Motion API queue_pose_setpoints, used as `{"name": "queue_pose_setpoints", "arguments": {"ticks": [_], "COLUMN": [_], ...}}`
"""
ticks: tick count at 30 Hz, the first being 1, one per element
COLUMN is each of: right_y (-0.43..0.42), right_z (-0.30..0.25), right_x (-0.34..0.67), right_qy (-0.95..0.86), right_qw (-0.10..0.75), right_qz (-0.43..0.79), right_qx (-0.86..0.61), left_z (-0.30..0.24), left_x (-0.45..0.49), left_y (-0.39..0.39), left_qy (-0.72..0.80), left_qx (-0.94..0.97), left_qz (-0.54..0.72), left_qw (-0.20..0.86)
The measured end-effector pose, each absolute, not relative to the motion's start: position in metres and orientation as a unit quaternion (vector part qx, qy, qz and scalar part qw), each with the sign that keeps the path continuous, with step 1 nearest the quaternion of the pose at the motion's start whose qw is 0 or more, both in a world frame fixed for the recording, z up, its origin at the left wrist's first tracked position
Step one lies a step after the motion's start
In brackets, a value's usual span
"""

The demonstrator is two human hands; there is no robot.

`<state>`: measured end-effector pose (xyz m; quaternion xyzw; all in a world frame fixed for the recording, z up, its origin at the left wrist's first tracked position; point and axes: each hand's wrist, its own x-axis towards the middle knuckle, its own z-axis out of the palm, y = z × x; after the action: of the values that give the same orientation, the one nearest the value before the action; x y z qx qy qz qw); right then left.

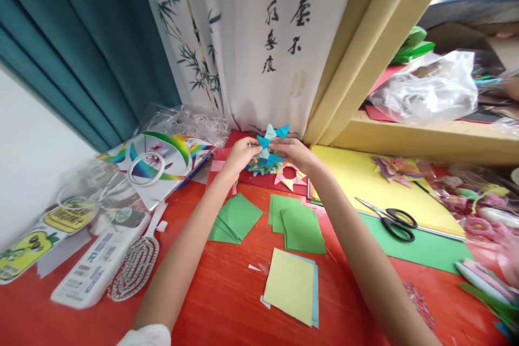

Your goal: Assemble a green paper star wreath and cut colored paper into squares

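Now, progress: judging by what shows, the star [270,146] is partly built. Several blue and pale blue points are already joined, while other folded points [288,179] in pink and yellow lie loose under it.
Left to do: likely a good deal. The green squares [235,219] and a second green stack [302,228] lie flat and unfolded in mid frame, and so does the yellow sheet [290,284] in the lower centre.
Star: held up just above the bench [219,303], centre of the frame and a little above the middle, in front of the white curtain [251,38].
Left hand [239,155]: fingers closed in a pinch on the star's left side.
Right hand [294,154]: fingers closed on the star's right side. The two hands nearly meet across it.
Star and hands: it sits between the fingertips of both, touching each.
Scissors [391,220]: on the yellow and green sheets at right of frame, well apart from the hands, blades shut.
Tape ring [146,168]: left of the hands, on a rainbow packet.
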<state>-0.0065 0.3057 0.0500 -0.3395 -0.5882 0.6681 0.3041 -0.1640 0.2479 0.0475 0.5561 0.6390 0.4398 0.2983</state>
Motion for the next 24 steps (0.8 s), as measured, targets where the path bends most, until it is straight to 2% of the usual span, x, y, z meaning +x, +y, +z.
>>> {"name": "queue_pose_setpoints", "arguments": {"ticks": [3,7,16,24], "right_y": [0.312,0.317,0.320,0.320], "right_z": [0.042,0.035,0.027,0.023], "right_x": [-0.007,-0.005,-0.008,-0.013], "right_qy": [-0.581,-0.579,-0.584,-0.589], "right_qw": [0.320,0.293,0.282,0.296], "right_qz": [0.643,0.638,0.622,0.619], "right_qx": [-0.383,-0.414,-0.438,-0.427], "left_z": [0.041,0.039,0.033,0.052], "left_x": [-0.171,-0.185,-0.184,-0.200], "left_y": [0.251,0.250,0.246,0.241], "left_qy": [0.654,0.671,0.689,0.683], "left_qx": [0.581,0.624,0.657,0.651], "left_qz": [0.421,0.358,0.230,0.259], "left_qw": [0.240,0.180,0.203,0.209]}}
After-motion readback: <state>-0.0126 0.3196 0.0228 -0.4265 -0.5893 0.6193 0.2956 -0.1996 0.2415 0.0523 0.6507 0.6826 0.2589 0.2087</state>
